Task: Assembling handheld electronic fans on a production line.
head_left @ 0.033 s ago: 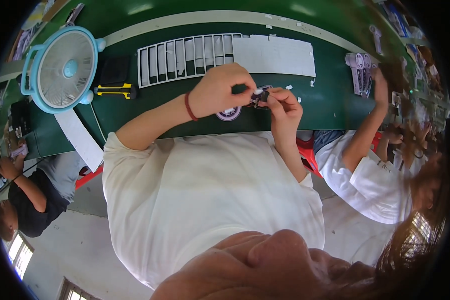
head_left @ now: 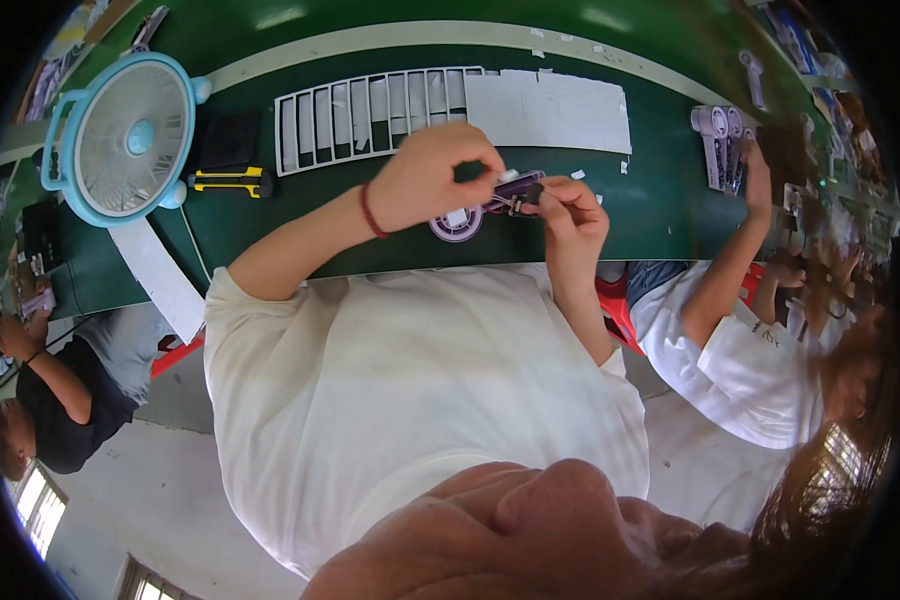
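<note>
My left hand [head_left: 440, 175] is closed in a pinch, with a small white piece [head_left: 508, 176] at its fingertips. My right hand [head_left: 574, 215] pinches a small dark block [head_left: 533, 193] between thumb and fingers. Between and below the hands lies a purple handheld fan [head_left: 457, 226], its round head toward the left and its narrower body reaching right, under the fingers. Thin leads and small metal-looking parts show beside the dark block, too small to make out. The right fingers partly hide the fan's body.
Behind my hands lies a white slotted card sheet [head_left: 550, 108]. At left are a blue desk fan [head_left: 135, 140], a yellow-and-black cutter [head_left: 232, 181] and a white strip [head_left: 160, 275]. Purple fan bodies [head_left: 712, 145] lie at right, by a co-worker's arm [head_left: 758, 190]. Another person sits left.
My left hand has shifted slightly left and up with the white piece, and my right hand slightly right with the dark block. More of the purple fan's body shows between them.
</note>
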Motion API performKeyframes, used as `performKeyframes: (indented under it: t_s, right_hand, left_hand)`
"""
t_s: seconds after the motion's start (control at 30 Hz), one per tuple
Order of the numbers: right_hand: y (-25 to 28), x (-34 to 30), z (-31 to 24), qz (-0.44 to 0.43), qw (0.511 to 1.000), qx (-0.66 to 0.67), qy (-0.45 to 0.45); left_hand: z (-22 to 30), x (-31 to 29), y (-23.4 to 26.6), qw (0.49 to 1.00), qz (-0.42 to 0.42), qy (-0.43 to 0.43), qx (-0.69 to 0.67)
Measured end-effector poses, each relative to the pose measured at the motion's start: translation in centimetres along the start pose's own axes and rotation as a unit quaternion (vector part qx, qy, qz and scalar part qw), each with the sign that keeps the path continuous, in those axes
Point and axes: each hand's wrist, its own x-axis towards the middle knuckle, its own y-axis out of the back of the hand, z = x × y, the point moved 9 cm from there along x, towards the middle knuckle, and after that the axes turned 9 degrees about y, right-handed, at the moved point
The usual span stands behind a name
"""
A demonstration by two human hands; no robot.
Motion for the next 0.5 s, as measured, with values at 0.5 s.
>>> performKeyframes:
  t_s: [0.5]
  right_hand:
    - [-1.8, 1.0, -3.7, -0.107, 0.835, -0.493, 0.218]
  left_hand:
    - [5.3, -3.6, -1.1, 0.954, -0.073, -0.119, 0.266]
